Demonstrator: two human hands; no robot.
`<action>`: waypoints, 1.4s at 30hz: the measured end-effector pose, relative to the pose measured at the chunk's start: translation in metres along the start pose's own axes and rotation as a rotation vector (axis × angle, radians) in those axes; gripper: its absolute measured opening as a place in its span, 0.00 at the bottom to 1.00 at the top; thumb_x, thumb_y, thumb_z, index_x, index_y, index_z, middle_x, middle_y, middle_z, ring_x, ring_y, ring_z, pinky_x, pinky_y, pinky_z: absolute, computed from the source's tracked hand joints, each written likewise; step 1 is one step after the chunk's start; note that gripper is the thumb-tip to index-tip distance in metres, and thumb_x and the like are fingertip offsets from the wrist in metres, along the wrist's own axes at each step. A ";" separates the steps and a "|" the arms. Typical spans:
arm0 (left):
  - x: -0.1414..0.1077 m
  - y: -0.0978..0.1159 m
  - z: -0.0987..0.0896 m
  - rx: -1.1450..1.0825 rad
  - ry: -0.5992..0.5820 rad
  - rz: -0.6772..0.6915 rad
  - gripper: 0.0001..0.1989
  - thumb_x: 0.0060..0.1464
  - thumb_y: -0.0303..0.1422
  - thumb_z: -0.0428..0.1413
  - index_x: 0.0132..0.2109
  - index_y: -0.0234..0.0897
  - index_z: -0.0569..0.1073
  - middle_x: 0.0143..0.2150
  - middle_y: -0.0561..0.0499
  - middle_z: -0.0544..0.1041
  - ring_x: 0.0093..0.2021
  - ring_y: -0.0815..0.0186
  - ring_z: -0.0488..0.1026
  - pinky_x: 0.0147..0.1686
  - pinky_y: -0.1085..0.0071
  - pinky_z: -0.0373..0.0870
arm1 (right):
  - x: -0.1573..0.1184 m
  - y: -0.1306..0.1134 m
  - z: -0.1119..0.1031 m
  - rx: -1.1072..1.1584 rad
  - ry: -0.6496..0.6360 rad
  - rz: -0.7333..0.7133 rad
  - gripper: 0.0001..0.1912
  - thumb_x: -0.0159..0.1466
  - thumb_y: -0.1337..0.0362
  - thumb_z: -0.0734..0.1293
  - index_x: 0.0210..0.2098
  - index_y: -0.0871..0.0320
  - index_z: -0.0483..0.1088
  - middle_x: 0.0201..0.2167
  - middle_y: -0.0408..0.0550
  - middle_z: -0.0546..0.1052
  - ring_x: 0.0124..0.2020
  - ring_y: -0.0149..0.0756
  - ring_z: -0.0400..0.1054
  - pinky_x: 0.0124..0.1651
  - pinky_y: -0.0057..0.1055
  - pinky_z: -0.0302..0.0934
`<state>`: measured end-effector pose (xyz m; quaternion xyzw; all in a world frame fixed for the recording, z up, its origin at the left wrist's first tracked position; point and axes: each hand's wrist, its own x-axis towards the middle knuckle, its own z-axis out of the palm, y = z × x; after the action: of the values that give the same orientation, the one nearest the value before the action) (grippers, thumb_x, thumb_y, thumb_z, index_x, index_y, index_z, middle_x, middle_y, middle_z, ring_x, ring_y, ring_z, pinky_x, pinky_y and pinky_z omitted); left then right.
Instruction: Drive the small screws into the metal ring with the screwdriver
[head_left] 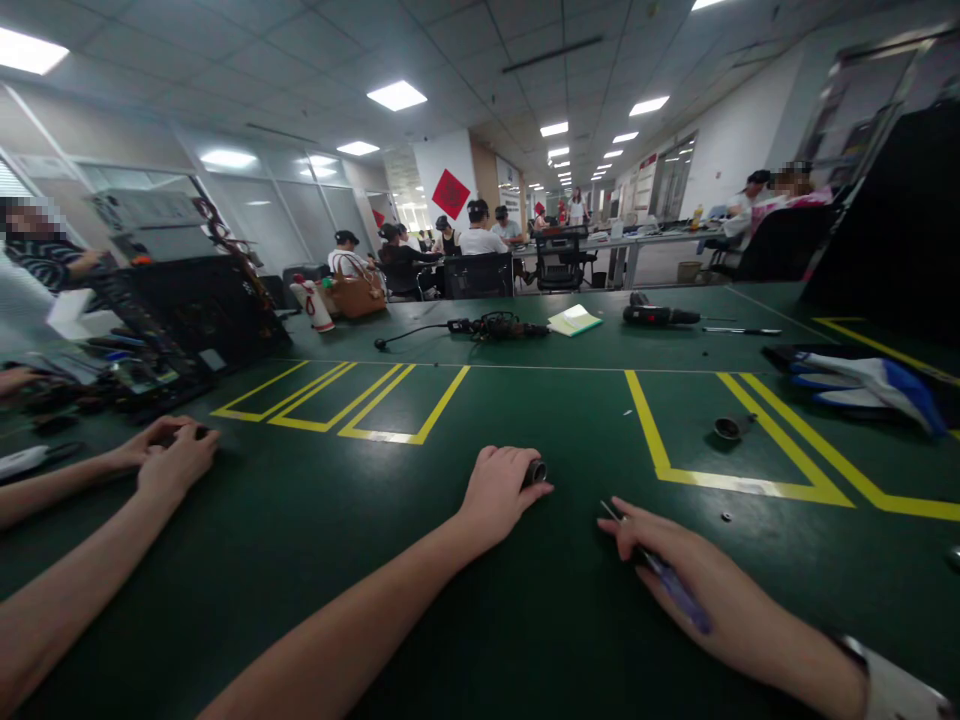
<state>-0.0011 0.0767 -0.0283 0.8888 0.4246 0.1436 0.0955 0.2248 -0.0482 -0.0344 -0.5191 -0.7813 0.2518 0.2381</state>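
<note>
My left hand (499, 492) is closed round a small dark cylindrical part (536, 472); its open, ring-shaped end faces right and the rest is hidden by my fingers. My right hand (675, 565) grips a screwdriver (679, 592) with a translucent purple handle, its thin metal shaft pointing up and left towards the left hand. The two hands are apart, low over the green table (555, 620). To the right of the screwdriver tip lies a small metal nut-like piece (726, 517). Farther back, a cup-shaped metal part (729, 428) sits inside a yellow-taped area.
A co-worker's hands (169, 455) hold something dark at the left. Along the back lie a corded tool (499, 325), a notepad (575, 320), a black power drill (660, 312) and a pen (741, 331). Blue-and-white gloves (870, 385) rest on a dark tray at the right.
</note>
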 end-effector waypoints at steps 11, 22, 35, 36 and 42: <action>-0.006 0.008 -0.001 0.076 0.006 0.119 0.19 0.56 0.42 0.54 0.50 0.35 0.68 0.46 0.45 0.75 0.48 0.58 0.71 0.54 0.55 0.59 | -0.001 -0.018 -0.002 -0.164 -0.062 -0.085 0.17 0.58 0.78 0.57 0.39 0.56 0.71 0.57 0.53 0.71 0.63 0.47 0.53 0.57 0.50 0.60; -0.023 0.027 -0.007 -0.099 -0.102 0.179 0.18 0.55 0.41 0.56 0.49 0.37 0.67 0.46 0.47 0.72 0.46 0.60 0.67 0.50 0.61 0.63 | 0.002 0.056 -0.046 -0.448 0.195 0.029 0.19 0.59 0.74 0.55 0.42 0.56 0.74 0.47 0.57 0.78 0.49 0.54 0.72 0.47 0.54 0.67; -0.021 0.023 -0.005 -0.235 -0.151 -0.002 0.18 0.48 0.42 0.61 0.42 0.37 0.67 0.42 0.49 0.71 0.41 0.62 0.67 0.38 0.67 0.66 | 0.000 0.048 -0.034 -0.523 0.245 -0.036 0.16 0.60 0.65 0.62 0.47 0.55 0.71 0.58 0.53 0.69 0.61 0.59 0.57 0.55 0.66 0.53; -0.021 0.023 -0.005 -0.223 -0.153 -0.003 0.17 0.48 0.41 0.61 0.42 0.37 0.68 0.41 0.50 0.71 0.40 0.62 0.67 0.38 0.67 0.66 | 0.001 0.040 -0.030 -0.490 0.219 -0.069 0.14 0.62 0.64 0.62 0.47 0.54 0.71 0.59 0.52 0.68 0.61 0.56 0.58 0.56 0.63 0.55; -0.022 0.021 -0.004 -0.154 -0.145 0.077 0.10 0.51 0.28 0.56 0.42 0.38 0.68 0.41 0.51 0.73 0.41 0.63 0.68 0.42 0.65 0.65 | 0.002 0.025 -0.012 -0.398 0.064 -0.147 0.16 0.65 0.68 0.59 0.51 0.54 0.70 0.60 0.50 0.68 0.61 0.47 0.58 0.59 0.54 0.56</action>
<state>-0.0002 0.0460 -0.0224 0.9026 0.3697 0.1147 0.1882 0.2494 -0.0359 -0.0412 -0.5051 -0.8435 0.0578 0.1733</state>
